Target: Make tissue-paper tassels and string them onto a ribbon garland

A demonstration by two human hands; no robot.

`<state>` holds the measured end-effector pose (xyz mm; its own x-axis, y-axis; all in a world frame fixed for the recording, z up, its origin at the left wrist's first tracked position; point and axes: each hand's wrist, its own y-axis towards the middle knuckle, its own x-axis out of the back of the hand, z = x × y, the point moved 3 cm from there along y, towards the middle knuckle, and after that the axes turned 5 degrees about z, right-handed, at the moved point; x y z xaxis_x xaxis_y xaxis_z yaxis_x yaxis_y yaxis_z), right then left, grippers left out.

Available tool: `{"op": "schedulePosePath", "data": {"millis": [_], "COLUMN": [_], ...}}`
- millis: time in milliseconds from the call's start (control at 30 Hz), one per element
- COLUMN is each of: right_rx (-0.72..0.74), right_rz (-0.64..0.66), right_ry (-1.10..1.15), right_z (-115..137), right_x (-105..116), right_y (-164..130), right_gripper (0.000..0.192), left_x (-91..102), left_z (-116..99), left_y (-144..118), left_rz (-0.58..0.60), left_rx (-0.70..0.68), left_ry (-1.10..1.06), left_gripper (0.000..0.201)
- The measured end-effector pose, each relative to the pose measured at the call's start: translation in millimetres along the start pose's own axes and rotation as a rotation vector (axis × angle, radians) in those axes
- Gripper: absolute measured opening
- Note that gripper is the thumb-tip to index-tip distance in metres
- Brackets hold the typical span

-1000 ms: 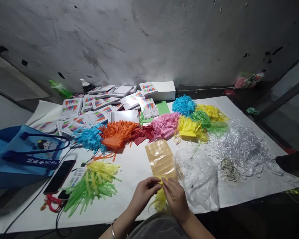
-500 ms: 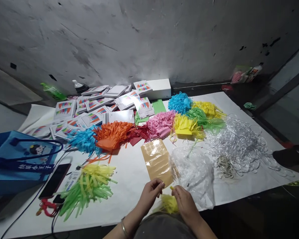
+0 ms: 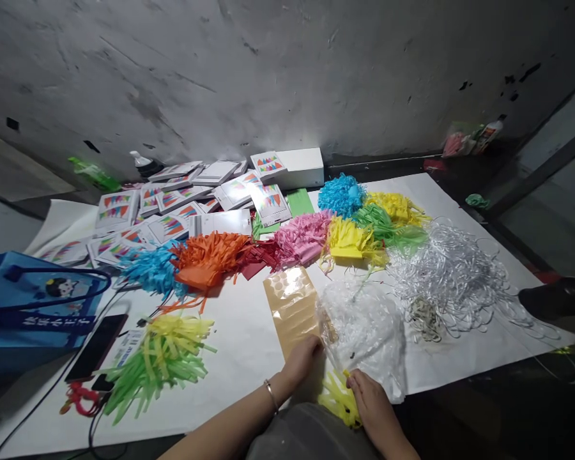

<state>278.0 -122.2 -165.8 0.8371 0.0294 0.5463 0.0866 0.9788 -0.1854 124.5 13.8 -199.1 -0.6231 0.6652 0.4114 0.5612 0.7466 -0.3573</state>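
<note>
My right hand [image 3: 372, 399] is closed on the top end of a yellow paper tassel [image 3: 339, 397], whose cut strips hang down over my lap. My left hand [image 3: 303, 359] rests at the lower end of a brown sheet of round clear stickers [image 3: 291, 300], close to the edge of a clear plastic bag [image 3: 364, 326]. Its fingers are curled, and whatever lies between them is hidden. The bag, crumpled and holding white stringy material, lies just beyond my right hand.
Fringed paper bundles in orange [image 3: 213, 255], pink [image 3: 304, 236] and blue [image 3: 342, 195] cross the white-covered table. White string [image 3: 460, 281] is heaped at right. Printed packs [image 3: 170, 227] pile up behind. Yellow-green tassels [image 3: 158, 364], a phone [image 3: 96, 348] and a blue bag [image 3: 33, 313] are at left.
My left hand has moved forward and right, from beside the right hand to the sticker sheet's lower end. The right hand keeps the yellow tassel, now slightly lower and further right. The view has shifted slightly.
</note>
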Motion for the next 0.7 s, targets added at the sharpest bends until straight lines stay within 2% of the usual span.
{"op": "schedulePosePath", "data": {"millis": [67, 133, 233, 300, 400, 467, 700], "right_rx": [0.033, 0.074, 0.170, 0.249, 0.378, 0.445, 0.577], "right_rz": [-0.020, -0.003, 0.041, 0.043, 0.020, 0.017, 0.002], "right_ry": [-0.005, 0.021, 0.071, 0.070, -0.004, -0.056, -0.214], "right_z": [4, 16, 51, 77, 106, 115, 129], "right_x": [1, 2, 5, 7, 5, 1, -9], "right_y": [3, 7, 16, 20, 21, 19, 15], "right_gripper": [0.042, 0.040, 0.036, 0.033, 0.030, 0.029, 0.024], "left_x": [9.6, 20.0, 34.7, 42.9, 51.9, 55.6, 64.5], "left_z": [-2, -9, -31, -48, -66, -71, -66], "left_y": [-11, -26, -52, -66, -83, -91, -106], "left_rz": [0.004, 0.024, 0.049, 0.059, 0.041, 0.014, 0.004], "left_rx": [0.028, 0.069, 0.099, 0.096, 0.094, 0.083, 0.039], "left_ry": [-0.071, -0.264, -0.627, -0.760, -0.880, -0.944, -1.004], "left_gripper": [0.008, 0.014, 0.026, 0.030, 0.028, 0.026, 0.030]}}
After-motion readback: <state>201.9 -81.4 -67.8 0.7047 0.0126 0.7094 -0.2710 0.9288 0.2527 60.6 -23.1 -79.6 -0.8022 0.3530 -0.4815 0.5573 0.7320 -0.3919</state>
